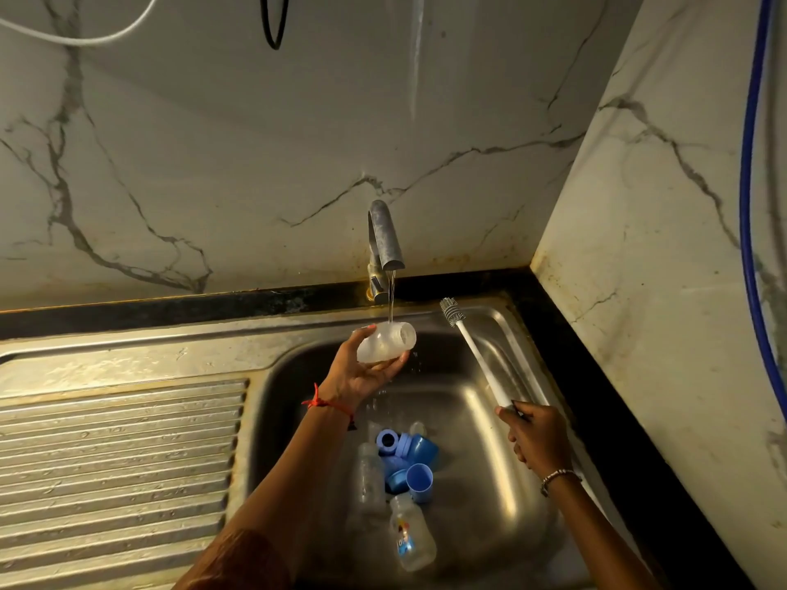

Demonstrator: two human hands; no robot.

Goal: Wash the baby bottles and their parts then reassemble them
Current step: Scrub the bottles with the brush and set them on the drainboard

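My left hand (362, 368) holds a clear baby bottle (385, 343) on its side under the running tap (385, 242), its mouth pointing right. Water falls onto the bottle's neck. My right hand (534, 432) grips the white handle of a bottle brush (472, 349), whose bristle head points up and left over the sink's back rim. In the sink basin (489, 462) lie two more clear bottles (411, 538) (370, 474) beside several blue caps and collars (409, 457).
A ribbed steel drainboard (115, 457) extends to the left of the basin. Marble walls close in behind and on the right, where a blue hose (749, 206) runs down. A black counter strip (604, 376) borders the sink.
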